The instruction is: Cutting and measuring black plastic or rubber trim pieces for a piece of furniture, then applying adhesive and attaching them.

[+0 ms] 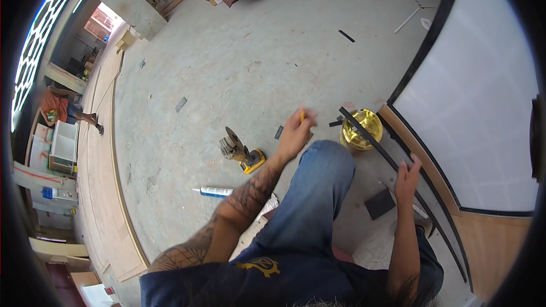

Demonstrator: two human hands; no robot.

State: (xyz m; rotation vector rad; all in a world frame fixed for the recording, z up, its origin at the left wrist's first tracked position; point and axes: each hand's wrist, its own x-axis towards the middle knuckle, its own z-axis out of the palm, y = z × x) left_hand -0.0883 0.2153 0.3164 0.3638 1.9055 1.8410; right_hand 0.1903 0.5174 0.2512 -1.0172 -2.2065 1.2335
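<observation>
On concrete floor [239,68]: left hand [296,133] pinches yellow pencil [302,116]; right hand [406,177] spread, fingertips on black strip [375,139]. Strip likely light, long, whippy; best gripped mid-length.

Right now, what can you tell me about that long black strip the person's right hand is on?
The black strip is long, thin and narrow, dark and matte, perhaps rubber or plastic. It runs slantwise from beside the yellow tin, whose top it crosses, down along the edge of the wooden frame of the white panel. The right hand rests on its middle, fingers over it. The rest lies low over the concrete floor.
</observation>
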